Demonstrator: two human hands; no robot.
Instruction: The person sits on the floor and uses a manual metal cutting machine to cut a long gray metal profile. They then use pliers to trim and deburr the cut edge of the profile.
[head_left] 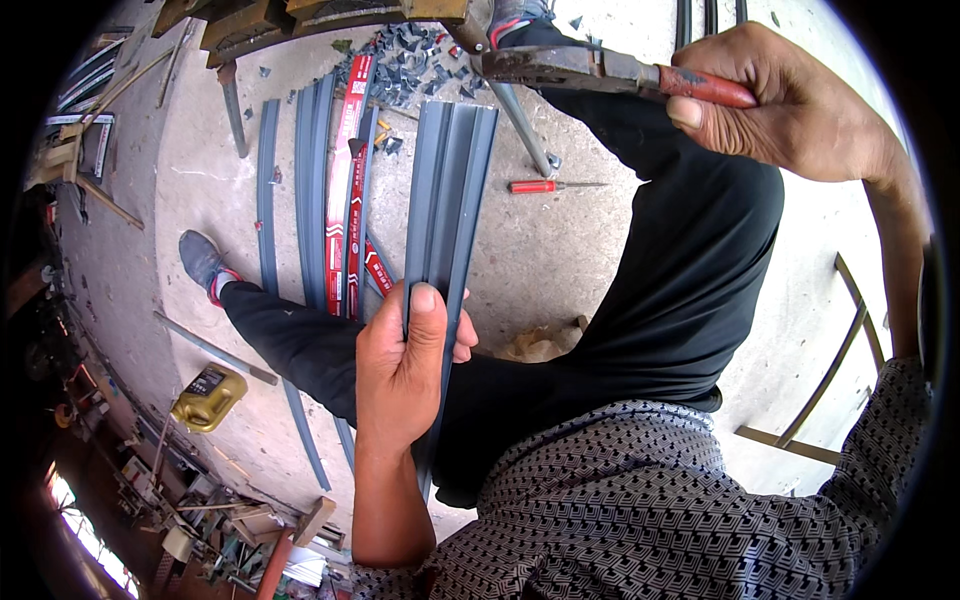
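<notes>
My left hand (pixel 408 350) is wrapped round a long dark-grey channel profile (pixel 450 190), thumb lying along its face. The profile points away from me, its far end raised in front of my lap and its near end passing beside my forearm. Up at the right, my right hand (pixel 775 105) is closed on the red handle of worn metal pliers (pixel 580 70). The head of the pliers points left, beside the metal bench and apart from the profile. Their jaws are too unclear to tell whether they grip anything.
A metal bench (pixel 330 18) stands at the top. Small grey offcuts (pixel 415 65) lie heaped below it. More grey strips (pixel 315 190), some with red-and-white film, lie on the left. A red-handled screwdriver (pixel 535 187) and gold jug (pixel 209 397) are on the floor.
</notes>
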